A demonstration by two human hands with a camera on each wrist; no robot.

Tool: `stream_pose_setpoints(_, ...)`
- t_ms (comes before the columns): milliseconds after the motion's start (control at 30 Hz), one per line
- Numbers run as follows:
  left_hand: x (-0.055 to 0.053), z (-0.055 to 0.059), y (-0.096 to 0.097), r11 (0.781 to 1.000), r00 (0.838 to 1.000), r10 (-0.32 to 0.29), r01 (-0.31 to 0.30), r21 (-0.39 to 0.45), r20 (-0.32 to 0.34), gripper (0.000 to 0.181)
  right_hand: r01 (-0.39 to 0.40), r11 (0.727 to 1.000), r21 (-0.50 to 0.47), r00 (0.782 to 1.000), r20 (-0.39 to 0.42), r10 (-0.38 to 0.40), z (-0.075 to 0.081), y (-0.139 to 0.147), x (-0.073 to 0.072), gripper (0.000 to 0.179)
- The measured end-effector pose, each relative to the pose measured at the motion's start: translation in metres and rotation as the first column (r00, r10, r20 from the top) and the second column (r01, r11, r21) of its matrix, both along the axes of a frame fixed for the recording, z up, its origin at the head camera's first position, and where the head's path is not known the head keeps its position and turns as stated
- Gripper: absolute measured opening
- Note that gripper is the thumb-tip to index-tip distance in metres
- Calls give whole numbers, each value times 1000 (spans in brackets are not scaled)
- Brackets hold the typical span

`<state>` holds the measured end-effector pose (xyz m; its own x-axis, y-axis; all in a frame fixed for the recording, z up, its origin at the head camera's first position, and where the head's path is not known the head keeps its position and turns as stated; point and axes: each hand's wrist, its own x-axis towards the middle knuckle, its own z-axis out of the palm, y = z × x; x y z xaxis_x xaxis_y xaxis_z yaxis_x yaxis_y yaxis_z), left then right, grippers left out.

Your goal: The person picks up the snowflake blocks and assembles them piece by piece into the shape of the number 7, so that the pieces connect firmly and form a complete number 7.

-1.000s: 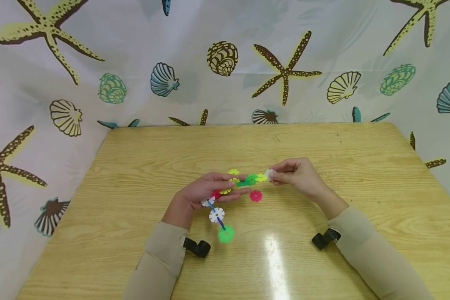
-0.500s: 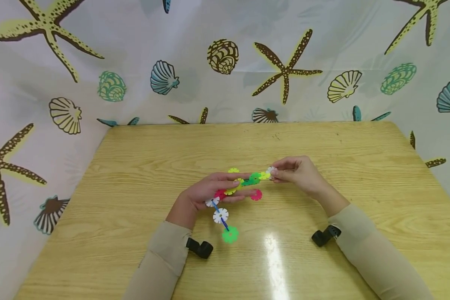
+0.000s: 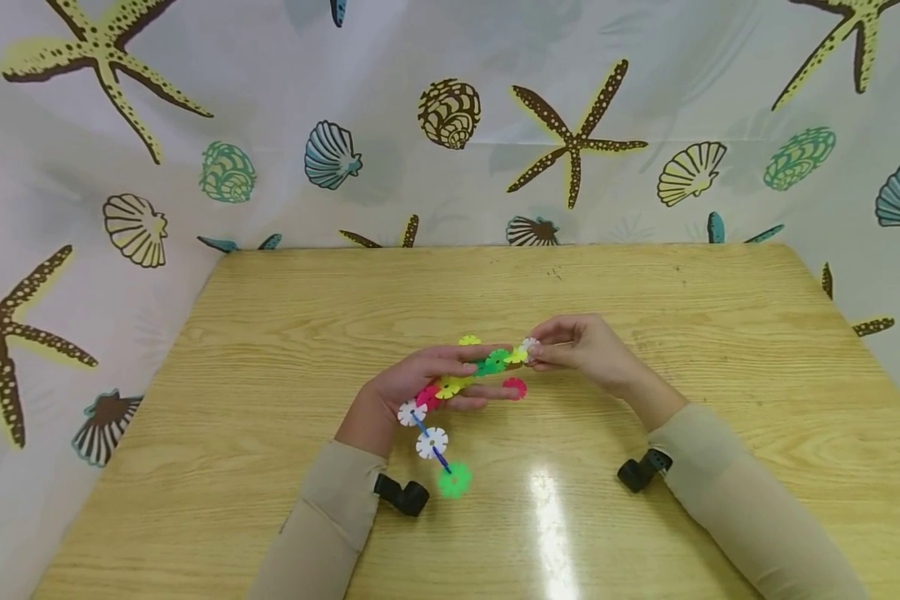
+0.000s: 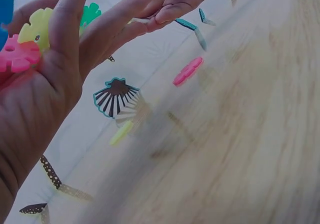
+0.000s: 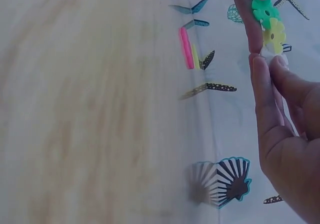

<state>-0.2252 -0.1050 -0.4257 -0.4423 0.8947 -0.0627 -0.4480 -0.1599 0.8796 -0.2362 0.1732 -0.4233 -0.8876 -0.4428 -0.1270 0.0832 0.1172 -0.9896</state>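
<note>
A chain of interlocking notched plastic discs point(image 3: 450, 387) in several colours runs across my left hand point(image 3: 405, 382), whose thumb holds it against the fingers. The index and lower fingers stretch out to the right beneath it. From the wrist side the chain hangs down through white discs and blue ones seen edge-on to a light green disc point(image 3: 454, 481). My right hand point(image 3: 588, 350) pinches a white disc point(image 3: 530, 345) between thumb and fingers, at the chain's right end against a yellow disc point(image 5: 274, 34). The fingertips partly cover this white disc, so its slot is hidden.
Beyond the left fingers, a loose pink disc point(image 3: 520, 387) and a loose yellow disc point(image 3: 469, 340) lie on the wooden table point(image 3: 330, 300). A white curtain point(image 3: 390, 108) printed with shells and starfish surrounds the back and sides. Each wrist wears a black camera point(image 3: 412, 498).
The right hand has shifted slightly left with the white disc, closer to the left hand. The chain's hanging end has swung a little and sits lower. Both hands keep their hold.
</note>
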Motion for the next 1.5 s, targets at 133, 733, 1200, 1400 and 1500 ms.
stream_pose_setpoints(133, 1, 3, 1, 999, 999, -22, 21, 27, 25, 52, 4, 1000, 3, 1000, -4, -4, 1, -4, 1, 29)
stream_pose_setpoints(733, -8, 7, -16, 995, 997, 78, -78, -57, 4, 52, 18, 999, 38, 1000, -10, -17, 5, -11, -14, 44)
stream_pose_setpoints(1200, -14, 8, -36, 991, 988, 131, -130, -19, 79, 51, -45, 928, 370, 985, -137, 102, -8, -39, -44, 44)
stream_pose_setpoints(1400, -14, 9, -54, 992, 987, 128, -126, -28, 94, 51, -41, 918, 394, 985, -138, 103, -11, -45, -48, 43)
stream_pose_setpoints(1500, -14, 10, -67, 991, 986, 134, -131, -36, 96, 52, -62, 921, 386, 982, -140, 125, -12, -49, -51, 44)
